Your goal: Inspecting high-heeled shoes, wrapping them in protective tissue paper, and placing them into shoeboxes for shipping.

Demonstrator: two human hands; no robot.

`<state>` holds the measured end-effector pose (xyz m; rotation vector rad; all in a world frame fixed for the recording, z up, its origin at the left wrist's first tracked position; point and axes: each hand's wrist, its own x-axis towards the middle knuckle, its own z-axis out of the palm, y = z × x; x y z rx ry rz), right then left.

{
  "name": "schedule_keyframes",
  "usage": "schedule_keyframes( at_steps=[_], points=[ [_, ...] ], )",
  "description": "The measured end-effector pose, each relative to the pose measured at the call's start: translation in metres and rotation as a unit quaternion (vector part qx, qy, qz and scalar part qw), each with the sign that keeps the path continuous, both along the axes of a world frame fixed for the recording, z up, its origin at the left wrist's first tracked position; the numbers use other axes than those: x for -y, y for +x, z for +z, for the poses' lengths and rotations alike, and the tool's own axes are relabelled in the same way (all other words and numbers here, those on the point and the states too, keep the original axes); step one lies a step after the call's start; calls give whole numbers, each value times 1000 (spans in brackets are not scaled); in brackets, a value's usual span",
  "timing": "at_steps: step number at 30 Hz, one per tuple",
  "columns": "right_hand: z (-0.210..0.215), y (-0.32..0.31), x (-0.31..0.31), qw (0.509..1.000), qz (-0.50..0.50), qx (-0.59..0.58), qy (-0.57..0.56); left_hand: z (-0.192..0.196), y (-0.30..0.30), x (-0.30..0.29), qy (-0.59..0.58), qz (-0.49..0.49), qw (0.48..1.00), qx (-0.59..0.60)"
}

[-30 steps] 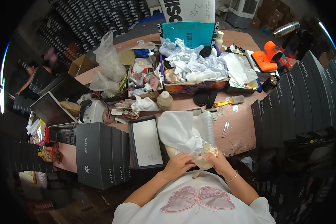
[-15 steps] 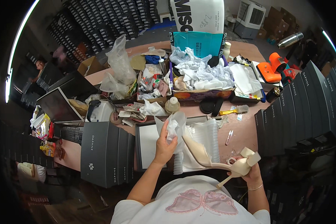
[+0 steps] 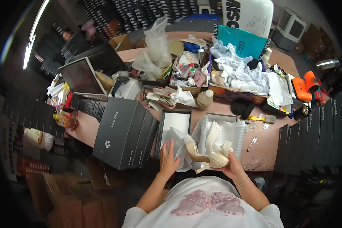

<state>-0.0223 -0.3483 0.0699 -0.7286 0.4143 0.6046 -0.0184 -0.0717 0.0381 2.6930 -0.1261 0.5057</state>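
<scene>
My right hand [image 3: 235,167] is closed around the heel end of a cream high-heeled shoe [image 3: 217,159] with a bow. Its toe points left and its thin heel sticks out toward me. White tissue paper [image 3: 180,152] spreads beside and under the toe. My left hand [image 3: 168,159] rests against the left side of this paper, fingers apart. Behind the held shoe, an open shoe box [image 3: 235,117] holds pale ribbed wrapping [image 3: 236,137] and a cream, pointed shape [image 3: 212,136] like a second shoe. Left of it lies a shallow grey box part [image 3: 190,118] with a white inside.
Dark shoe boxes [image 3: 119,131] stand at left, with more stacked [image 3: 311,140] at right. Along the back are a tissue-filled carton [image 3: 231,91], a bottle [image 3: 205,99] and a yellow-handled brush [image 3: 259,118]. Small snips [image 3: 252,144] lie right of the open box.
The shoe has moved left and its toe now meets the tissue paper. My left hand has lowered, its fingers spreading from the paper. The whole view has shifted and turned.
</scene>
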Motion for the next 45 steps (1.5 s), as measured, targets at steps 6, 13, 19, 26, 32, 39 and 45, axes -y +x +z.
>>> schedule_keyframes(
  at_steps=[6, 13, 19, 26, 32, 39, 45],
  points=[
    [-12, -5, -1, 978, -25, -66, 199, -3, 64, 4, -289, -42, 954, -75],
    [-1, 17, -32, 957, -230, -75, 163, 83, 56, 54, -563, -33, 826, 21],
    [-3, 7, 14, 937, -217, -30, 271, 76, 76, 42, -395, -53, 915, -55],
    [15, 6, -7, 930, -238, -19, 281, 106, 57, 75, -378, -137, 916, -16],
    [32, 1, -36, 949, -258, 136, 121, 134, 45, 98, -347, -236, 907, -3],
    [36, 29, -2, 929, -317, 104, 163, 99, 34, 133, -312, -363, 878, 1],
    [-6, -5, 22, 923, -165, 206, -281, 79, 19, 190, -328, -462, 821, 65]
  ],
)
